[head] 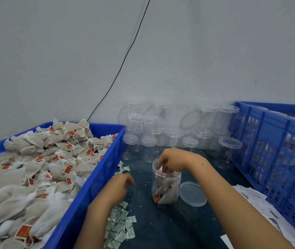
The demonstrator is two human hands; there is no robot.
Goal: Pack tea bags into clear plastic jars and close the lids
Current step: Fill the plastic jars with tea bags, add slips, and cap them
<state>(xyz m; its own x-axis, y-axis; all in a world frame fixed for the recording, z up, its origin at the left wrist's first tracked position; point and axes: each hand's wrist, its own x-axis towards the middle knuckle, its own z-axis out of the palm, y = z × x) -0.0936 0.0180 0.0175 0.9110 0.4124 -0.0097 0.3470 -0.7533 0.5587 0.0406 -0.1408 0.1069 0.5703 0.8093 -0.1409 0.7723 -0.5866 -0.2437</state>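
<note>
plain grey wall with a black cable (125,60) running down it, and a dark green table surface (170,221) that's crowded on both sides. on the left there's a blue bin (92,186) heaped with tea bags (40,159), beige pouches with little red tags. on the right a blue slotted crate (272,159), and along the back wall a bunch of empty jars (170,133), most capped.

the open jar (166,184) stands upright in the middle, roughly half full of bags as far as i can judge. the right hand (170,161) is at its mouth, fingers curled down into the opening. looks like it's poking a bag in, but it's blurry and i honestly can't tell if it's pinching one or has let go. the left hand (119,184) hovers loosely curled between the bin and the jar, holding nothing that i can see, though it's motion-blurred too.

the bit that matters next: the tea bags are off to the left, right next to the left hand, so that's the nearer one for the next grab. the loose lid (192,194) lies flat just right of the jar's base, on the right hand's side. jar mouth points straight up, so bags go in from above.

also small green-white sachets (119,225) scattered by the left forearm and some white paper slips (258,200) near the crate.
</note>
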